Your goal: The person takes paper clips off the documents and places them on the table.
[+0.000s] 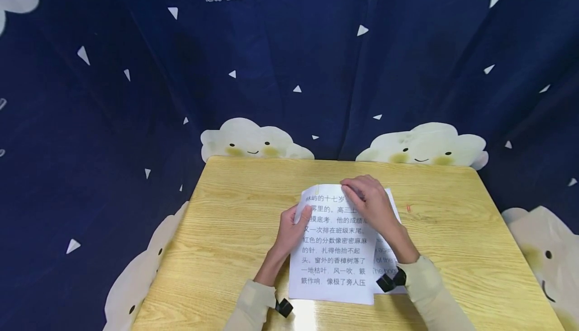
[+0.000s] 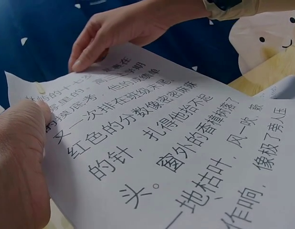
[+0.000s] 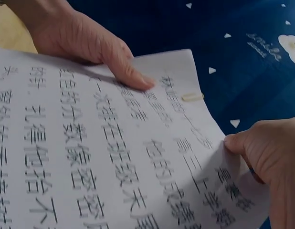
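Note:
A white sheet of paper [image 1: 334,265] printed with large Chinese characters is lifted at its top end above the table. My left hand [image 1: 289,228] grips its upper left side, with the thumb on the printed face. At the top edge, towards the right corner, my right hand [image 1: 373,204] pinches the paper between thumb and fingers. A pale yellow paper clip [image 3: 192,97] sits on the top edge between the two hands, also visible in the left wrist view. Whether more sheets lie behind this one cannot be seen.
Another white sheet [image 1: 383,255] with English text lies on the wooden table [image 1: 226,230], partly covered by the lifted paper and right arm. A small red paper clip [image 1: 408,208] is to its right. A dark blue curtain [image 1: 271,44] with clouds hangs behind.

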The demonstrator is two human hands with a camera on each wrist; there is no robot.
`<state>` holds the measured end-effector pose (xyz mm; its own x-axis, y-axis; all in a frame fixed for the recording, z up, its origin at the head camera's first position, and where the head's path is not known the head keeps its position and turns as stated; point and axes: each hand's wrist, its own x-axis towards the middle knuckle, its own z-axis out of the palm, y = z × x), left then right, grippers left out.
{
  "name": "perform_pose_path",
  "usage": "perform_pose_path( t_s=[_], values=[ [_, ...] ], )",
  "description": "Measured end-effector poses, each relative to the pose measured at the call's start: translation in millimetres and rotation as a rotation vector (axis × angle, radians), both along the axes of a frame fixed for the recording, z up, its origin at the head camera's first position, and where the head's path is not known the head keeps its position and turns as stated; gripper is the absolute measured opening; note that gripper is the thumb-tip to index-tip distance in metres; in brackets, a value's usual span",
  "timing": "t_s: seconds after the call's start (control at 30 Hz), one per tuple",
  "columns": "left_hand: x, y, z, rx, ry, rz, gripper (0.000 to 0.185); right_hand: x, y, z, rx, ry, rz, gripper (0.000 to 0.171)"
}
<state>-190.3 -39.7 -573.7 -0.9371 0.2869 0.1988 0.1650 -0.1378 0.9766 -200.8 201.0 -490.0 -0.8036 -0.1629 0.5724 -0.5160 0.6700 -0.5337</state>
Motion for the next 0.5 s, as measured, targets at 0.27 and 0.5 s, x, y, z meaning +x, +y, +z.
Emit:
perform_pose_path(
  t_s=[0.27,0.5],
  values=[
    [0.7,5.1,1.4,-0.021,0.020,-0.008,0.034,0.1,-16.0,6.5,0.058,0.024,0.042,0.016],
    [2.2,8.8,3.7,-0.035,0.037,-0.005,0.032,0.5,-26.4,7.2,0.076,0.060,0.083,0.014]
  ],
)
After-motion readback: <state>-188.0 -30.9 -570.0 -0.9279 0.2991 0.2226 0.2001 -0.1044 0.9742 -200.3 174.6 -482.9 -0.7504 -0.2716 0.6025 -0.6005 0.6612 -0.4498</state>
